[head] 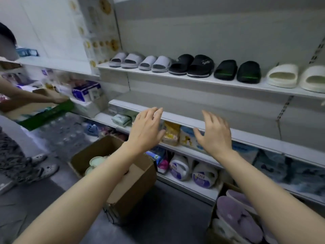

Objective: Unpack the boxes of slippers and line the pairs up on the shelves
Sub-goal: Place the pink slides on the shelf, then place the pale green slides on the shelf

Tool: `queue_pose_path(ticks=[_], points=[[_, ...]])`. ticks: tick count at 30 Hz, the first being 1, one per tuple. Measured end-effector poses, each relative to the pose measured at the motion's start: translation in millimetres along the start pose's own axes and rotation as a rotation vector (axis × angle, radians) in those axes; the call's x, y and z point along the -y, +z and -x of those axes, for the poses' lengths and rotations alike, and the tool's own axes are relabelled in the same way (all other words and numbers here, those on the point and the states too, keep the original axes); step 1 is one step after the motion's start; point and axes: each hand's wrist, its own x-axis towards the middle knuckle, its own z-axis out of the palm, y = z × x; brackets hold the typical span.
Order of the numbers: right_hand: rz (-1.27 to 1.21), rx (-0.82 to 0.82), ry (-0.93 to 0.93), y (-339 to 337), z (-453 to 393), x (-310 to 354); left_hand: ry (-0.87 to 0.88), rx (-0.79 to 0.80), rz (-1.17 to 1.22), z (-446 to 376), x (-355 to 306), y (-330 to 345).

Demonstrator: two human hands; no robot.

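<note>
Shelf [193, 77]: black slipper [200, 65] reads "Sup"; hands [179, 131] bare.

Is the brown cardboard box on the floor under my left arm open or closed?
Open. The cardboard box has its flaps folded outward, and pale slippers show inside.

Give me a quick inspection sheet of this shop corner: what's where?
Surface: middle shelf bare where visible.
Job's things: five slipper pairs lined on the top shelf; purple slippers in a box lower right; open cardboard box below the hands.
Clutter: detergent jugs and packets on lower shelves.
Grippers: left hand and right hand open, holding nothing.
Cables: nothing seen.
Surroundings: another person at left.
</note>
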Motion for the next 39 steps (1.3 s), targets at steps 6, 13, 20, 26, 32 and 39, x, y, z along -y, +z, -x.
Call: queue_pose_path(ticks=[6,13,20,26,32,39], points=[[-0.034,0.133,-0.076,105,-21,61,-0.164,0.151,-0.074,35,101,51],[-0.068,0.385,-0.12,229,-23,124,-0.344,0.362,-0.142,76,220,110],[-0.025,0.576,-0.094,330,-4,184,-0.27,0.643,-0.225,97,342,186],[0.032,0.702,0.127,429,29,245,0.113,0.95,-0.192,89,441,301],[0.049,0.79,0.3,510,70,308,0.491,1.255,-0.186,97,471,421],[-0.009,0.849,0.375,571,105,378,0.646,1.216,-0.087,114,488,491]])
